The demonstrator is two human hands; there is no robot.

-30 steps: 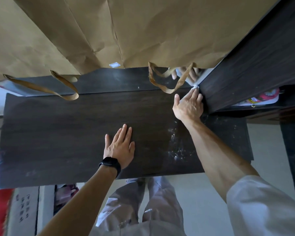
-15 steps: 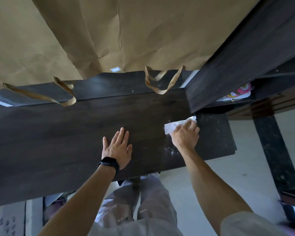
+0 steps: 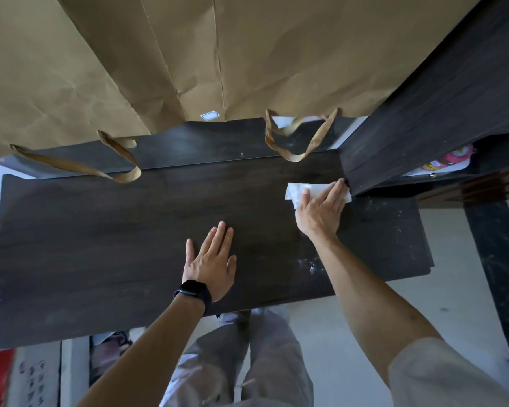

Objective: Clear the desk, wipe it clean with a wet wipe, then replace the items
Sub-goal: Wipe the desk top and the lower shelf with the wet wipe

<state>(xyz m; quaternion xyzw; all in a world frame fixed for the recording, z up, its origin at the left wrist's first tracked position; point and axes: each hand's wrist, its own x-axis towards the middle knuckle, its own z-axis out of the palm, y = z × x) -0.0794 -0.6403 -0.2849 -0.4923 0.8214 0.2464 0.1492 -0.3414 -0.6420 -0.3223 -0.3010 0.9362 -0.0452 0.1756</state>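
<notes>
Right hand (image 3: 321, 211) flat, pressing the wet wipe (image 3: 299, 190) on the counter (image 3: 100, 245) beside the dark cabinet (image 3: 423, 113); left hand (image 3: 210, 261) open, bracing. Risks — white residue (image 3: 310, 264) near the front edge gets missed; the wipe snags at the cabinet corner

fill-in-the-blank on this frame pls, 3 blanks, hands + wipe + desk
1. The right hand presses a white wet wipe flat on the dark desk, next to the ____ cabinet side panel.
2. The left hand lies flat on the desk and wears a black ____ on its wrist.
3. White ____ remain on the desk near the right forearm.

Missing words: dark wood; watch; specks
</notes>
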